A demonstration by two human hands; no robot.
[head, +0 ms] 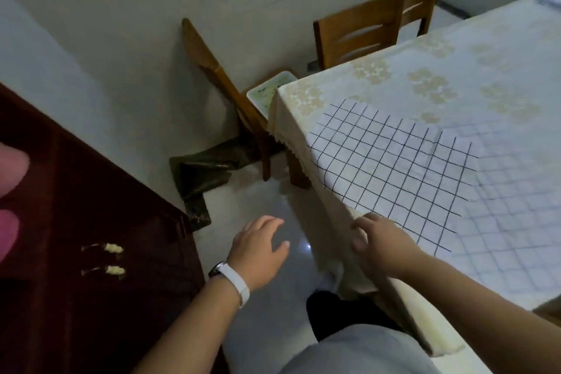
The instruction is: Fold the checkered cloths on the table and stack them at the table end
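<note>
A white cloth with a dark grid (391,161) lies spread flat on the table (455,70), near its left edge, overlapping a paler checkered cloth (516,212) to its right. My right hand (381,240) rests at the table's edge on the near corner of the dark-grid cloth, fingers spread and touching the fabric; I cannot tell whether it grips it. My left hand (258,247), with a white wristband, hovers over the floor left of the table, fingers apart and holding nothing.
The table wears a cream floral tablecloth hanging over its edge. Wooden chairs (358,30) stand along the far side; one leaning chair (224,85) holds a tray (267,88). A dark red cabinet (91,237) is at left. A dark bag (200,170) lies on the floor.
</note>
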